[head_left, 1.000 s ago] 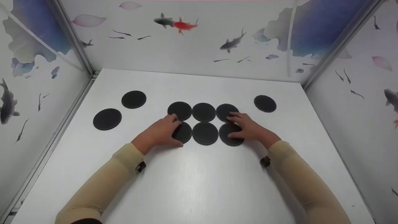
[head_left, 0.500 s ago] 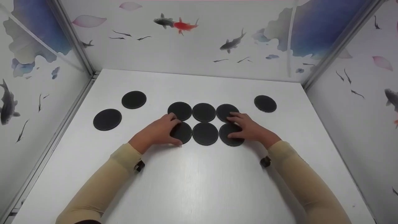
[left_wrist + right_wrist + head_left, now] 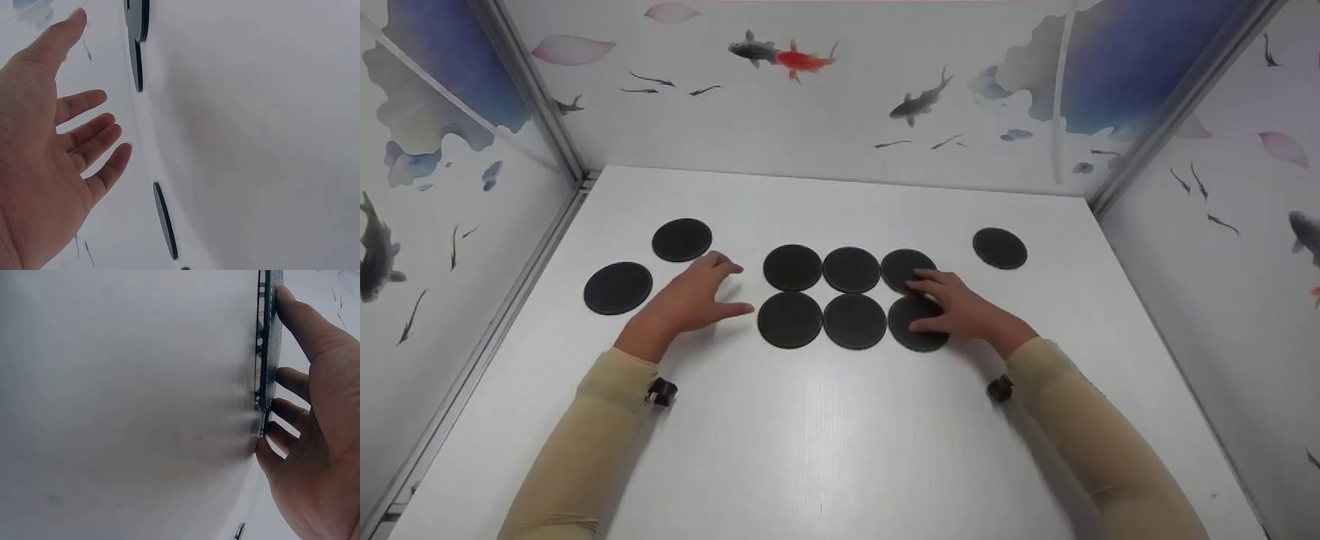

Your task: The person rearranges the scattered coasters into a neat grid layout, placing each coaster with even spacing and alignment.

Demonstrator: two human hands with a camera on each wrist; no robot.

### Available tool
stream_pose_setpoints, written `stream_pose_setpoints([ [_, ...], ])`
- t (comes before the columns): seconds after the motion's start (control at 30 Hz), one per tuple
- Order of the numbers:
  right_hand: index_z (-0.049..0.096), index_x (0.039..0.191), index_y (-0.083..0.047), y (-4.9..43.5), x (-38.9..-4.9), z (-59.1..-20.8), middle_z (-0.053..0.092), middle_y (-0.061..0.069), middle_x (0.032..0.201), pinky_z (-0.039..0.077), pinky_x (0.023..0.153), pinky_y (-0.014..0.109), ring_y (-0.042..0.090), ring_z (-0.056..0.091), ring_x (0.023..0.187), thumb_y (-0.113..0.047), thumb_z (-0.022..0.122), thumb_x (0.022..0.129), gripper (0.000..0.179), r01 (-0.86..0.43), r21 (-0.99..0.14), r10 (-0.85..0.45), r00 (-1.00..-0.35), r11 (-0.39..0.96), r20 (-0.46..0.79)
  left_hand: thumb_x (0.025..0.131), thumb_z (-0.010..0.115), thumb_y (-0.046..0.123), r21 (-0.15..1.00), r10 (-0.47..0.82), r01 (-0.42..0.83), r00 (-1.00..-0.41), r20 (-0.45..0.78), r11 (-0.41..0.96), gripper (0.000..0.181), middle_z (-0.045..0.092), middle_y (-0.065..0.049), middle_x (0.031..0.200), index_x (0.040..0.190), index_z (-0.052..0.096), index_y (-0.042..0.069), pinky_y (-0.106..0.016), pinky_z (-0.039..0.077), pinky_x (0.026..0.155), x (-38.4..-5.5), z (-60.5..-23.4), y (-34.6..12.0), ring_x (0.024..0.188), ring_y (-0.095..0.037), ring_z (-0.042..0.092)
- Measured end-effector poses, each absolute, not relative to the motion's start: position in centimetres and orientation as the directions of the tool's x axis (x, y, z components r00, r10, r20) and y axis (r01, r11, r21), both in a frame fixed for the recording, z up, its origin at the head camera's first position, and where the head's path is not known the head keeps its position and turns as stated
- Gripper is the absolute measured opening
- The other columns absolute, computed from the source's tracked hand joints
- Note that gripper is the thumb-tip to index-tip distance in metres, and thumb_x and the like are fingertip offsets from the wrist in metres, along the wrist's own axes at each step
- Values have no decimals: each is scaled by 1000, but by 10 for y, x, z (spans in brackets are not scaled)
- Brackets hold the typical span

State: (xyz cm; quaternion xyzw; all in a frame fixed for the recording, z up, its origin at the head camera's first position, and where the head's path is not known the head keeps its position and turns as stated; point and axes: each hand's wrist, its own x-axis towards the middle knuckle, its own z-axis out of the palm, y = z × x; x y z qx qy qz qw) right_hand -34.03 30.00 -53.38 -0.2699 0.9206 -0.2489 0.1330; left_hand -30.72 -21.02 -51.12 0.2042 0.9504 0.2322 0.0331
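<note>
Six-like rows aside, several round black coasters lie flat in two touching rows on the table, the front left coaster (image 3: 790,320) and back left coaster (image 3: 793,268) fully uncovered. Left of them my left hand (image 3: 679,304) hovers with fingers spread, holding nothing; the left wrist view shows its palm (image 3: 39,152) apart from the coasters. My right hand (image 3: 964,307) rests its thumb on the front right coaster (image 3: 911,337) and its fingertips on the back right coaster (image 3: 904,268), partly hiding both. In the right wrist view, the thumb (image 3: 309,323) touches a coaster's (image 3: 271,343) surface.
Two loose coasters lie at the left, one nearer (image 3: 618,288) and one farther back (image 3: 682,240). Another single coaster (image 3: 1000,248) lies at the back right. White panels (image 3: 840,142) printed with fish enclose the white table (image 3: 825,435) at the back and sides.
My left hand has let go of the front left coaster and moved left, away from the rows, with its fingers spread. My right hand and the coasters have stayed in place.
</note>
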Motion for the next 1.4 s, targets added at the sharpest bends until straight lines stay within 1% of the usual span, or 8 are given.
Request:
stream_pose_setpoints([
  [0.3,48,168,-11,301,-342,-536,27,12,181,31,129,60,39,26,163,-52,86,96,91,-434,-524,-565,-817,733,-114,105,74,52,502,203,160,-979,-32,850,80,41,-29,162,159,52,-2,-67,37,123,-301,-503,-285,152,-48,42],
  [0.47,48,168,-12,302,-343,-535,27,12,181,31,129,60,39,25,163,-51,86,96,90,-430,-526,-563,-818,734,-117,105,73,55,528,144,111,-989,-23,842,82,40,-31,160,158,51,-5,-70,35,123,-298,-509,-320,151,-52,39],
  [0.57,48,168,-12,301,-343,-535,28,12,180,32,129,61,40,25,163,-52,86,97,90,-431,-525,-563,-818,734,-116,104,73,58,532,114,85,-993,-22,843,85,38,-33,160,157,50,-5,-73,37,119,-297,-515,-337,146,-54,40],
  [0.67,48,168,-12,300,-342,-535,28,12,180,32,128,60,39,26,163,-51,86,97,89,-427,-527,-562,-818,735,-121,102,74,60,523,90,58,-995,-36,850,91,35,-35,162,159,46,-5,-75,37,117,-296,-518,-349,146,-56,37],
  [0.8,48,168,-12,300,-341,-535,27,13,180,32,128,59,38,26,162,-49,86,96,90,-423,-528,-561,-818,737,-126,100,73,66,506,74,22,-994,-82,862,103,27,-38,168,165,37,-6,-77,32,120,-296,-518,-359,150,-60,30],
  [0.97,49,168,-11,301,-341,-534,28,13,180,33,128,59,39,27,162,-49,86,96,89,-435,-519,-565,-817,735,-116,98,75,68,495,63,-30,-983,-170,868,116,20,-41,170,167,25,-12,-76,30,122,-299,-520,-366,151,-61,29],
  [1.1,49,168,-11,302,-341,-534,29,13,180,33,128,59,39,27,162,-48,87,96,89,-439,-519,-567,-816,733,-110,96,78,67,485,61,-37,-981,-184,874,120,20,-43,168,166,23,-14,-76,29,122,-302,-523,-368,151,-63,29],
  [1.4,49,167,-11,303,-343,-537,30,13,179,33,127,57,39,29,161,-48,87,96,89,-452,-512,-574,-813,730,-102,94,84,57,510,55,-36,-985,-162,860,106,37,-37,162,162,37,-10,-74,34,119,-299,-528,-370,146,-59,38],
])
